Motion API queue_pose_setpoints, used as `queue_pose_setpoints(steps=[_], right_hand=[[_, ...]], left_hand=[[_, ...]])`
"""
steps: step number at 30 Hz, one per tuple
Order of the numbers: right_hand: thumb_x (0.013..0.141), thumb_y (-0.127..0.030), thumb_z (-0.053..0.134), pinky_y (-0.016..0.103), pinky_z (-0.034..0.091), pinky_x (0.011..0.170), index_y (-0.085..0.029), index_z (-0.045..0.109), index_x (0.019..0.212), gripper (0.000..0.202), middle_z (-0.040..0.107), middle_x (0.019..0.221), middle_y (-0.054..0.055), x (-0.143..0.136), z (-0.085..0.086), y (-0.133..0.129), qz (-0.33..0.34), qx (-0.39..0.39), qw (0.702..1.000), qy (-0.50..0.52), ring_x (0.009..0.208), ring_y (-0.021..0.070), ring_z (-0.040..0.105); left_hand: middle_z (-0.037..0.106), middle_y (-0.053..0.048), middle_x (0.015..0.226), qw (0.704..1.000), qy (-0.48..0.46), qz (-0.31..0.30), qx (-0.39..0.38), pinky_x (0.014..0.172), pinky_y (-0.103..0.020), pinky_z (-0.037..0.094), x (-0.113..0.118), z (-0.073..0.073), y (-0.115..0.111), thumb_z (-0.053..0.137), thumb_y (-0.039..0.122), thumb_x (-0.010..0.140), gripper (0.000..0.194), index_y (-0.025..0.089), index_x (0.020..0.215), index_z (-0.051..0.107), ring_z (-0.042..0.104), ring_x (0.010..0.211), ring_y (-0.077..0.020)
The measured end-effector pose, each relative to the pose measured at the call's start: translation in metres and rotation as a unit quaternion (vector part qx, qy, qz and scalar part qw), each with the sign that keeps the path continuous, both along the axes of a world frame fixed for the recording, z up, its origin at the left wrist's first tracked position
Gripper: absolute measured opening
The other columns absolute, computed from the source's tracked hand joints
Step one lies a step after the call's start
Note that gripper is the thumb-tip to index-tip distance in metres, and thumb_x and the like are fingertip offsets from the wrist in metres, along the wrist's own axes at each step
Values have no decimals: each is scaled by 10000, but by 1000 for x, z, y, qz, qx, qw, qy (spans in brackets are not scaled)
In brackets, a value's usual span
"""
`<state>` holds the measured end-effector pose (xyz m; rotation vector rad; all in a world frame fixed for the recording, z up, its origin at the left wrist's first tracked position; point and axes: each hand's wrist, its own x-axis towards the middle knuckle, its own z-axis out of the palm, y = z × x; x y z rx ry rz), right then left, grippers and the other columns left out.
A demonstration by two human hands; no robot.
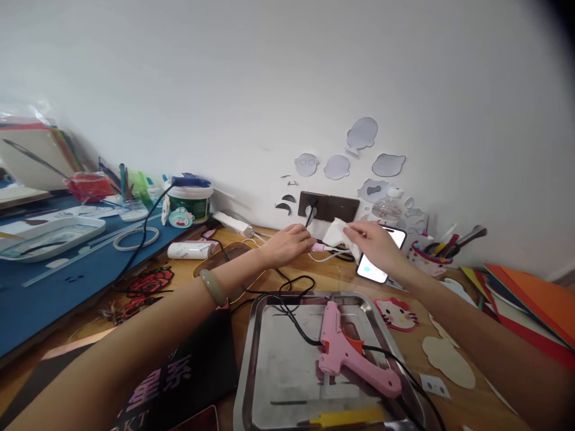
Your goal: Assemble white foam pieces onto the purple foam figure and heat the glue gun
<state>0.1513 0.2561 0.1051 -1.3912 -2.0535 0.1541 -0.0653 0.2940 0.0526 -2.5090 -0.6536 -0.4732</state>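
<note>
My left hand point(291, 244) is closed in front of the wall socket point(342, 208), its fingertips curled out of sight. A black cord point(309, 216) runs from a plug in the socket down to these fingers. A pink connector point(318, 246) with a white cable shows at their right edge; I cannot tell which of them is gripped. My right hand point(371, 239) pinches a crumpled white tissue point(336, 230) just right of the connector. Nearer me, a pink glue gun point(354, 359) lies on a metal tray point(265, 353), its black cord trailing across.
A lit phone point(375, 272) leans behind my right wrist. Right of it stand a plastic bottle point(389, 206) and a pen holder point(429, 258). Left are a white tub point(188, 200), a power strip point(232, 224) and a blue mat point(85, 281). Coloured sheets point(534, 299) lie far right.
</note>
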Motion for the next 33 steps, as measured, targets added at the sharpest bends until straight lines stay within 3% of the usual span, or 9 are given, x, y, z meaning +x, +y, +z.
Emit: queue_pose_setpoints(steps=[2, 5, 10, 15, 21, 27, 33], right_hand=[[812, -374, 394, 266, 333, 683, -180, 571, 641, 313, 554, 699, 17, -10, -6, 1, 34, -37, 998, -24, 748, 170, 477], [790, -406, 415, 232, 307, 531, -177, 463, 506, 368, 445, 523, -28, -13, -13, 4, 68, -116, 989, -56, 545, 116, 420], [709, -421, 516, 223, 183, 408, -182, 371, 432, 393, 275, 399, -76, -6, -21, 7, 50, -200, 976, -68, 397, 66, 272], [798, -415, 456, 216, 206, 406, -183, 411, 463, 410, 266, 395, -91, -10, -26, 2, -39, -167, 985, -31, 374, 60, 281], [835, -468, 451, 206, 320, 431, -161, 486, 538, 428, 404, 431, -87, -15, -30, 2, -145, -121, 982, -20, 384, 59, 380], [842, -443, 462, 206, 363, 451, -149, 518, 579, 398, 450, 464, -81, -14, -33, 4, -174, -118, 978, -2, 410, 60, 426], [807, -426, 510, 194, 304, 424, -152, 479, 516, 400, 390, 432, -92, -11, -36, 5, -165, -89, 982, 34, 389, 54, 375]], left_hand=[[549, -79, 882, 1000, 5, -2, 4, 800, -310, 343, 0, -1, 1, 330, 246, 904, 268, 115, 1040, 520, 399, 879, -214], [547, -80, 864, 1000, 13, -8, 9, 800, -309, 337, 2, -3, 1, 342, 219, 899, 243, 115, 1019, 525, 405, 861, -207], [548, -67, 836, 999, 28, -24, 14, 787, -315, 331, 7, -3, -1, 379, 215, 885, 195, 134, 957, 542, 415, 822, -198], [541, -71, 812, 1000, 8, -9, 17, 784, -317, 332, 11, -1, -5, 357, 221, 893, 216, 122, 948, 541, 411, 816, -200], [541, -86, 832, 999, -24, 11, 18, 805, -319, 329, 16, -3, -10, 352, 221, 894, 225, 109, 924, 545, 410, 833, -208], [537, -86, 826, 999, -39, 13, 25, 799, -321, 339, 16, -3, -13, 331, 237, 902, 256, 105, 921, 549, 406, 827, -208], [536, -90, 835, 999, -38, 9, 27, 786, -324, 347, 17, -2, -19, 363, 213, 886, 219, 100, 936, 544, 406, 828, -211]])
